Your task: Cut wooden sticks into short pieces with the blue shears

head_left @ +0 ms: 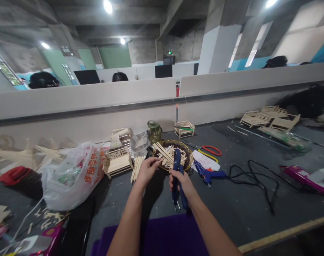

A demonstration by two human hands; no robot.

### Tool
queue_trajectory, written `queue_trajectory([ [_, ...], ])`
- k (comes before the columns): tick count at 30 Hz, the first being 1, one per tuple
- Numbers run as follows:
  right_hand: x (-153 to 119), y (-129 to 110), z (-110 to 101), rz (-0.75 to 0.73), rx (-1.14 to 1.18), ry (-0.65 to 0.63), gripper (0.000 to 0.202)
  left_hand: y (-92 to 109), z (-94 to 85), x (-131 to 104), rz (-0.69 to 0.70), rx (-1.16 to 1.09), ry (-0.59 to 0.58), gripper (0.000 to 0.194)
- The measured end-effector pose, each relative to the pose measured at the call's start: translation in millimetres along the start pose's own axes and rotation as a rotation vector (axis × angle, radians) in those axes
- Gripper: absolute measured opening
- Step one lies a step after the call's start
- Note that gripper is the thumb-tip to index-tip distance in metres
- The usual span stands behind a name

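My right hand (181, 181) is wrapped around a dark blue hand cutter (177, 160), its head pointing away from me and a metal loop showing at the handle end near me. Just left of it, my left hand (148, 170) has thumb and forefinger pinched together at the basket's near edge; what is between them, if anything, is too small to make out. Behind both hands a round yellow-rimmed basket (191, 156) holds many short pale wooden sticks (164, 151). A bundle of longer sticks (137, 169) lies beside my left hand.
Right of the basket are a blue glue gun (206, 173) with a black cord (254, 181), and red-and-yellow-handled pliers (211, 149). Small wooden bed models (119, 163) and a plastic bag (71, 177) stand left. A low partition (124, 94) closes off the back.
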State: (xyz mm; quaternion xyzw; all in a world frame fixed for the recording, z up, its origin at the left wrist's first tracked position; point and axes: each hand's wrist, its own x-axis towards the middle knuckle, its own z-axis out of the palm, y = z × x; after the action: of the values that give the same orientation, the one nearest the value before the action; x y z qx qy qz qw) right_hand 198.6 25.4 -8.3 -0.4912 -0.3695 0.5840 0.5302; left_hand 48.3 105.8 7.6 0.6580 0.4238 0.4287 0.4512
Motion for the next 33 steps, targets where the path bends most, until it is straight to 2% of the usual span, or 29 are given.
queue_trajectory([
  [3,-3.5,-6.4,-4.4,0.064,0.199,-0.139,0.034,3.0,-1.1,-2.3,-0.032,-0.051,0.002,0.024],
  [7,-7.6,-7.6,-3.3,0.059,0.213,-0.209,0.035,10.7,-1.2,-4.9,-0.073,-0.115,-0.031,0.025],
  [10,-8.7,-3.5,2.8,-0.019,0.139,-0.135,0.033,15.8,-3.6,-7.0,-0.087,-0.170,-0.042,0.028],
  [12,-10.0,-0.8,6.8,-0.116,0.002,-0.042,0.035,18.8,-6.6,-9.0,-0.090,-0.201,-0.077,0.031],
  [16,-15.2,1.3,10.4,-0.374,-0.444,0.201,0.034,25.8,-11.5,-13.8,-0.041,-0.241,-0.155,0.033],
  [19,-18.2,2.6,10.6,-0.521,-0.775,0.311,0.035,31.9,-12.5,-16.5,0.021,-0.250,-0.180,0.030],
  [24,-18.3,7.5,11.1,-0.582,-0.995,0.333,0.037,37.8,-14.1,-17.6,0.105,-0.187,-0.213,0.029],
  [28,-18.7,8.1,10.7,-0.607,-1.021,0.344,0.038,38.3,-17.1,-16.9,0.141,-0.136,-0.273,0.028],
  [33,-19.8,5.9,11.4,-0.628,-1.012,0.340,0.037,42.0,-19.9,-16.9,0.206,-0.071,-0.292,0.022],
])
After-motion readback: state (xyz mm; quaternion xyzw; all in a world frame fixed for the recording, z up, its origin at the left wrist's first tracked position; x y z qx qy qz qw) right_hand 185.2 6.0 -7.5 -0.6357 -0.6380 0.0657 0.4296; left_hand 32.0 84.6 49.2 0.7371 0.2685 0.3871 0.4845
